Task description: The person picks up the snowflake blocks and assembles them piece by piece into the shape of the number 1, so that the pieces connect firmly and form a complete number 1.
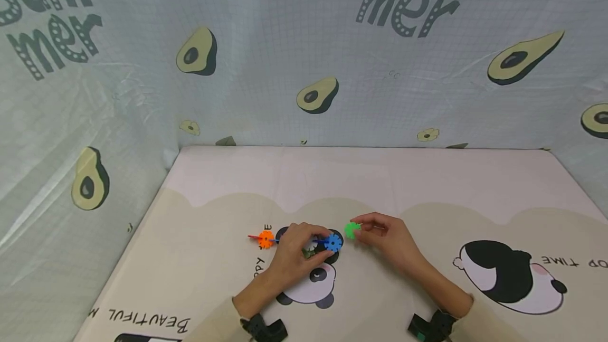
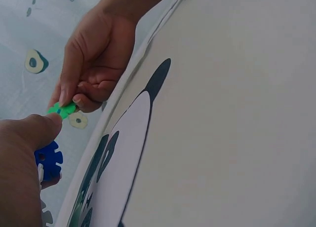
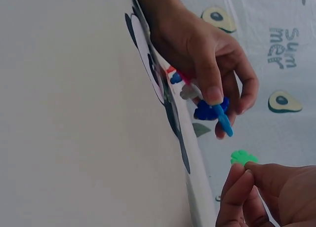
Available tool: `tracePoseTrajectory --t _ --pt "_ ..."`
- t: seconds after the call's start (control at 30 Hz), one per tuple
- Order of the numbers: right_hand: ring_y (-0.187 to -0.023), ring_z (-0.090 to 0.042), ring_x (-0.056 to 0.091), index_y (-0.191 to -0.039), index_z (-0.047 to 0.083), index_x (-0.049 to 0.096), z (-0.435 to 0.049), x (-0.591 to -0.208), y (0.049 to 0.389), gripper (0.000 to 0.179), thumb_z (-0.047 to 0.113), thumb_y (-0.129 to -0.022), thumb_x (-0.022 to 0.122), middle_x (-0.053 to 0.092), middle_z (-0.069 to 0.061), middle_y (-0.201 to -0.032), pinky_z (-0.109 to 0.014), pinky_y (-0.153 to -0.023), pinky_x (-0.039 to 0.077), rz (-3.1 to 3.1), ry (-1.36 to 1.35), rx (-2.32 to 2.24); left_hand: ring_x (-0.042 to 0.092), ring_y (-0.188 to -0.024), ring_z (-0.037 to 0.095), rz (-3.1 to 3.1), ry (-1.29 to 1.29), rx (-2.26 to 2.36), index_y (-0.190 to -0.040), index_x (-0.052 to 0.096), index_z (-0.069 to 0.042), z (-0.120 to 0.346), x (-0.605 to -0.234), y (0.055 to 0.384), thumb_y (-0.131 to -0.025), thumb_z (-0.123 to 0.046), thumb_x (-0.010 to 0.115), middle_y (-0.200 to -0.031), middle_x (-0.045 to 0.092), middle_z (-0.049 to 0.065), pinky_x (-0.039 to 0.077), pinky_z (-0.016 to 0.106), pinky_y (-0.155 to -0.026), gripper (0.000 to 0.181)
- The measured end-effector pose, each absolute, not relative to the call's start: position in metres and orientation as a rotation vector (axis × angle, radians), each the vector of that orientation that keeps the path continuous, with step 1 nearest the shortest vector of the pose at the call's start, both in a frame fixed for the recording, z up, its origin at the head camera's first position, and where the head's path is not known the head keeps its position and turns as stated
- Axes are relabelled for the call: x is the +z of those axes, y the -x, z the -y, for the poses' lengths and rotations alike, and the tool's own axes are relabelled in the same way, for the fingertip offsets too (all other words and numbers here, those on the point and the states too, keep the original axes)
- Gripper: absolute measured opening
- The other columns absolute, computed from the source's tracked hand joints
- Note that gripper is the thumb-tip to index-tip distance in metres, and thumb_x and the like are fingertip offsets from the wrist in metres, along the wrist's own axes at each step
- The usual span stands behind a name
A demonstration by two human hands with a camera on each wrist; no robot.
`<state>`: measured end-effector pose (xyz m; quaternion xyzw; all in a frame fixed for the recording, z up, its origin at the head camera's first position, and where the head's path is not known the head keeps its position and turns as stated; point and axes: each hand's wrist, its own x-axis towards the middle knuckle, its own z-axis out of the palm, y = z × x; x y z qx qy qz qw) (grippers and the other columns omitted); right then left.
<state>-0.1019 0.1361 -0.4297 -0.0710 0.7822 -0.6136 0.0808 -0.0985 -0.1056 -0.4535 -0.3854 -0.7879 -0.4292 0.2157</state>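
Observation:
My left hand [image 1: 295,251] grips a chain of interlocking notched plastic discs above the table. At the chain's left end an orange disc [image 1: 266,239] shows, with a red one seen edge-on beyond it. A blue disc [image 1: 333,243] sticks out at the right, by the left fingertips. In the right wrist view, a light blue disc [image 3: 224,122] slots across a dark blue one [image 3: 203,111], and a white disc [image 3: 188,92] sits behind. My right hand [image 1: 390,237] pinches a single green disc [image 1: 351,230], apart from the chain. The left fingers hide the chain's middle.
A pale tablecloth [image 1: 404,183] printed with pandas and lettering covers the table. Behind it and at the left hang light curtains [image 1: 266,30] with avocado prints. Each wrist carries a black camera mount [image 1: 263,329].

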Motion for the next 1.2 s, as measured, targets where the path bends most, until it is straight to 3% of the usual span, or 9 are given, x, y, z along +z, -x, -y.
tracePoseTrajectory --t 0.13,0.47,1.2 --pt "-0.073 -0.022 0.066 -0.105 0.015 0.071 -0.136 -0.429 0.094 0.025 0.020 -0.082 0.077 0.066 -0.007 -0.086 -0.025 -0.061 0.050 -2.362 0.258 -1.814 0.060 -0.092 0.010 2.180 1.073 -1.191 -0.109 0.062 -0.010 0.105 -0.455 0.098 -0.077 -0.019 0.081 -0.104 0.065 -0.002 0.041 0.022 -0.075 0.038" --pt "-0.074 -0.025 0.068 -0.101 0.015 0.071 -0.133 -0.429 0.084 0.021 0.018 -0.082 0.077 0.066 -0.006 -0.082 -0.025 -0.063 0.051 -2.340 0.357 -1.844 0.060 -0.091 0.010 2.170 1.084 -1.199 -0.109 0.061 -0.010 0.105 -0.455 0.099 -0.080 -0.022 0.079 -0.103 0.065 -0.002 0.041 0.022 -0.074 0.036" --pt "-0.070 -0.020 0.067 -0.095 0.015 0.073 -0.130 -0.434 0.079 0.018 0.019 -0.079 0.079 0.067 -0.004 -0.081 -0.027 -0.064 0.053 -2.364 0.361 -1.853 0.060 -0.091 0.011 2.184 1.062 -1.213 -0.109 0.062 -0.009 0.105 -0.453 0.097 -0.075 -0.016 0.082 -0.103 0.067 -0.001 0.041 0.023 -0.074 0.040"
